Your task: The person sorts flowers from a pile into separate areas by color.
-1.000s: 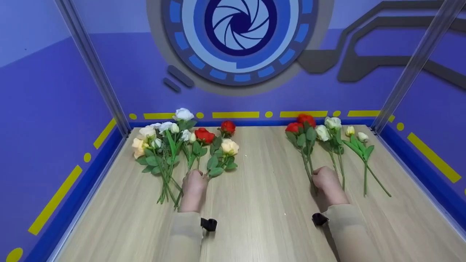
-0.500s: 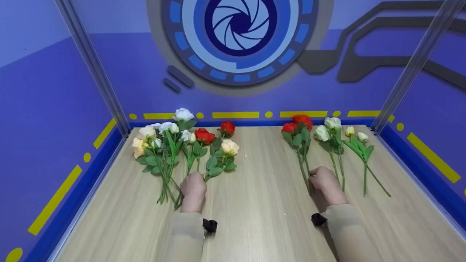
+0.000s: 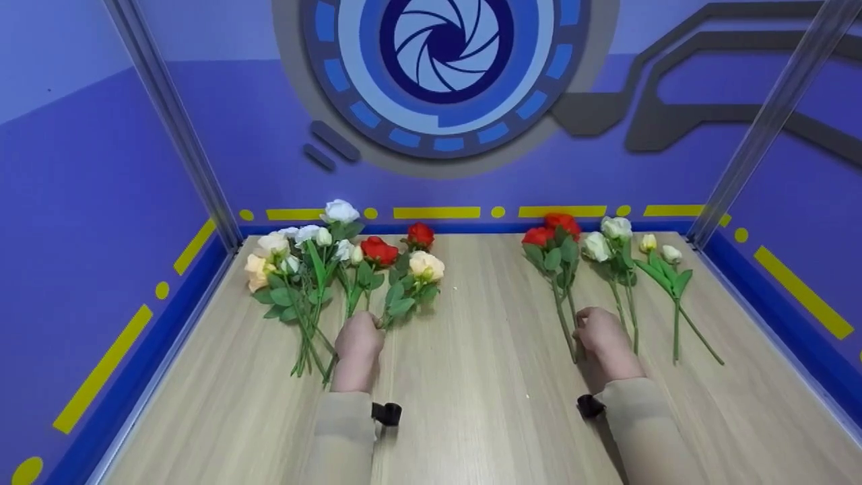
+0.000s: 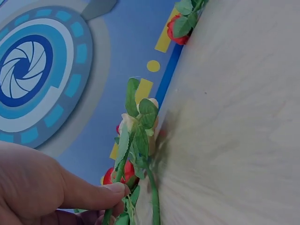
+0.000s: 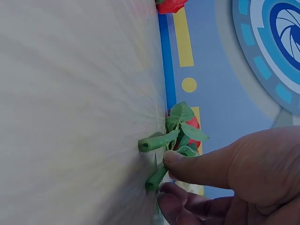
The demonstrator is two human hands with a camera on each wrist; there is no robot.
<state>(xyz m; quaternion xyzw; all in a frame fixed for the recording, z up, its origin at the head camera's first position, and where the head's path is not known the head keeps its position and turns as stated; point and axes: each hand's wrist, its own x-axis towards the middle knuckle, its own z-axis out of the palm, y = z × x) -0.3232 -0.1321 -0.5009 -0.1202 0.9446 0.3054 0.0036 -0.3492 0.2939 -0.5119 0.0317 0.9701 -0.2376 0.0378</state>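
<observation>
My left hand [image 3: 358,343] pinches the green stem of a peach rose [image 3: 427,267] between thumb and fingers. In the left wrist view that stem [image 4: 121,172] rises past the thumb, its bloom and leaves just off the tabletop. Beside it lie two red roses [image 3: 379,250]. On the right side, two more red roses [image 3: 562,223] lie with their stems side by side. My right hand [image 3: 601,337] has thumb and fingers around one of these stems near its cut end. The right wrist view shows the other stem [image 5: 158,142] just outside the thumb.
White and peach roses [image 3: 272,243] make a dense bunch at the left, their stems crossing. Two pale green-white roses [image 3: 615,228] lie right of the red pair, then two tulips [image 3: 671,254] with crossed stems. A blue panel wall [image 3: 471,182] borders the wooden table [image 3: 471,404].
The red roses on the right shifted left with my right hand, then slightly back right. The peach rose in my left hand has tilted a little up and to the right.
</observation>
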